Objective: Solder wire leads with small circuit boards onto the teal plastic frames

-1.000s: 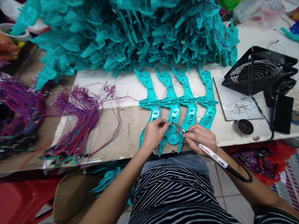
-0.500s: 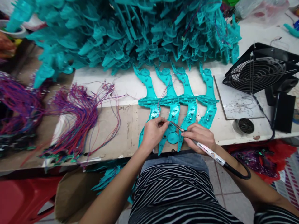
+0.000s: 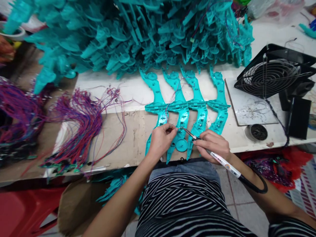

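My right hand grips a soldering iron with a white barrel and black cord. Its metal tip points left, close to the fingertips of my left hand. Those left fingers are pinched over a turquoise plastic shell; a thin red wire runs up from them, and its end is hidden by the fingers. Several such shells lie side by side on the bench, among them one at the right end and one at the left end.
A large heap of turquoise shells fills the back. Bundled red and blue wires lie left. On the right are a black fan, a white board, a small round tin and a black box.
The soldering iron and my right hand have shifted very slightly to the right. My left hand keeps its pinch in nearly the same place.
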### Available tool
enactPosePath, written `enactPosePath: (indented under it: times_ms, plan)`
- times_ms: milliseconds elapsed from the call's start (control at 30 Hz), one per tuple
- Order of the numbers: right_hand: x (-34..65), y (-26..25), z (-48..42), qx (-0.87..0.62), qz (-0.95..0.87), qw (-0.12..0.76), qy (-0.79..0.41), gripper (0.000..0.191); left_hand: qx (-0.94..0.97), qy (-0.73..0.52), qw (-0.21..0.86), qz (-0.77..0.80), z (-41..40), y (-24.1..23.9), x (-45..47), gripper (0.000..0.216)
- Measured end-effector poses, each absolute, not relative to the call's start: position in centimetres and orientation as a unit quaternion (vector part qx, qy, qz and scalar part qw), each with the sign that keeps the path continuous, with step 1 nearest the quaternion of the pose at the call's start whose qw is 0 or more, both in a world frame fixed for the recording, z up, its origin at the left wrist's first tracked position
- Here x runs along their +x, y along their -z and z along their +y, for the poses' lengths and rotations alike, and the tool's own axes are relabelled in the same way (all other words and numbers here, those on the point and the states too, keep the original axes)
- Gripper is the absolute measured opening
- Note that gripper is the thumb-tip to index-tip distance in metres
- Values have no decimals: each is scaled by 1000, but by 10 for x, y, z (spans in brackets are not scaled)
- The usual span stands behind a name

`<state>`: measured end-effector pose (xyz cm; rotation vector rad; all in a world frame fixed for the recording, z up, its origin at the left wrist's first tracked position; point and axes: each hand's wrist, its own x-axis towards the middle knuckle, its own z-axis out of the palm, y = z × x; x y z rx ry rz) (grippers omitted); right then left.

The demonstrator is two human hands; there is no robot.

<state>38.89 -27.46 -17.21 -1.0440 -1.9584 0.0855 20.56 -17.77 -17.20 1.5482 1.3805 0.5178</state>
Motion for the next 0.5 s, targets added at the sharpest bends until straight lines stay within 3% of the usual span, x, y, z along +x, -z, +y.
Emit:
enactPosePath:
  times_ms: [233,500]
  plan:
    - [416,154,-301,-534,-701,473,8,30,656,-191,460,567,-177,160,205,22]
    - [523,162,-347,-766,-422,451,177,15,654,-170,445,588,-175,156,208,29]
